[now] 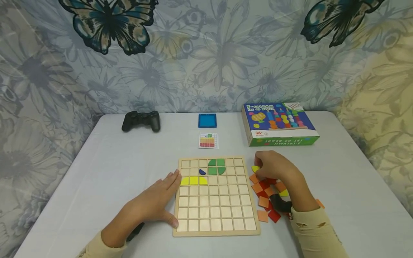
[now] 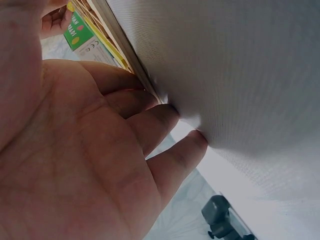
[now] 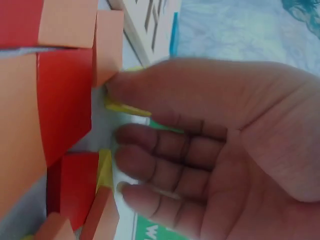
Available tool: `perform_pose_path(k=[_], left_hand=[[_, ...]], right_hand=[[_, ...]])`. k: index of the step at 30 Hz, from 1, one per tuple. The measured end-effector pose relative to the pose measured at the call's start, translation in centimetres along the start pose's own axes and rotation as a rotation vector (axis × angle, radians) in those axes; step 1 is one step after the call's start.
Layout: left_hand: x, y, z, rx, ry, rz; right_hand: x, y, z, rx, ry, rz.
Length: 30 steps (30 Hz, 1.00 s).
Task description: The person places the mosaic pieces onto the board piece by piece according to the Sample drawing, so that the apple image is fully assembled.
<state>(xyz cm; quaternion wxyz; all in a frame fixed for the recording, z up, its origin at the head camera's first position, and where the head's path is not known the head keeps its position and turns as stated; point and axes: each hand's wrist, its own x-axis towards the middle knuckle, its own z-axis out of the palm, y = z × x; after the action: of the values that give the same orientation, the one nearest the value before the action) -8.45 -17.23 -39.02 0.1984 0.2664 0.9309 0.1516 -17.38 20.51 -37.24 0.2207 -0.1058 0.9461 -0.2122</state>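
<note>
Where the right hand (image 1: 275,164) hangs, a yellow tile (image 1: 255,168) lies alongside.

Board (image 1: 216,234): pale natural wood, gridded. On it: green tiles (image 1: 221,162), yellow tiles (image 1: 193,180), one dark blue tile (image 1: 202,172). Loose pile: orange tiles (image 1: 263,201), red tiles (image 1: 274,216), some yellow. Card (image 1: 208,141): white, green/yellow/orange/red print. Tray (image 1: 207,120): blue. Gamepad (image 1: 141,121): black. Box (image 1: 280,122): blue top with multicoloured bead art, green front strip. Tablecloth (image 1: 80,172): white. Backdrop (image 1: 222,53): grey-blue floral, yellowish at right. Butterflies (image 1: 111,25): teal, cream, black. Sleeves (image 1: 317,233): cream.
</note>
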Motion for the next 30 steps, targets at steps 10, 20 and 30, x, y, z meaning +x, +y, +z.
perform_pose_path(k=[10, 20, 30], left_hand=[[0.1, 0.1, 0.1, -0.009, -0.003, -0.001], [0.0, 0.1, 0.1, -0.015, -0.002, -0.005], [0.1, -0.1, 0.1, 0.002, -0.002, 0.004]], right_hand=[[0.3, -1.2, 0.7, 0.074, 0.072, -0.235], [0.9, -4.7, 3.5, 0.229, 0.085, -0.462], [1.5, -7.8, 6.5, 0.155, 0.15, -0.425]])
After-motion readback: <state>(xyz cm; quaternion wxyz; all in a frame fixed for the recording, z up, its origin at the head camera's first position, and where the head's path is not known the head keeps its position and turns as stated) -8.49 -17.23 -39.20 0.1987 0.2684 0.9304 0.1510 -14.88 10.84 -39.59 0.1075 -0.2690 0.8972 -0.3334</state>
